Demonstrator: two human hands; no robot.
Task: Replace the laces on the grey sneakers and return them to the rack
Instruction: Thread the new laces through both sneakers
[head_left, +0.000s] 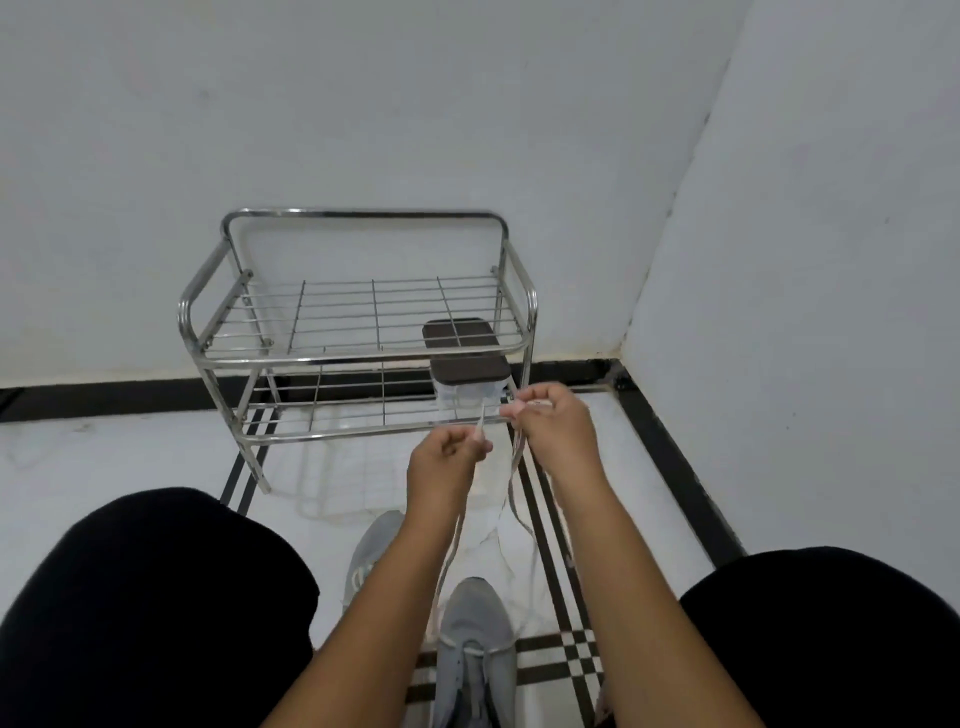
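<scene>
Your left hand (445, 457) and right hand (550, 421) each pinch an end of the lace (451, 551) rising from the grey sneaker (475, 623) at six o'clock, so pulling unevenly could, I judge, leave mismatched ends or slip an eyelet.

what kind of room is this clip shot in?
Probably a home entryway or bare room corner: a two-tier metal shoe rack stands against plain white walls, on a white tiled floor with black border stripes, and grey sneakers lie on it.
</scene>
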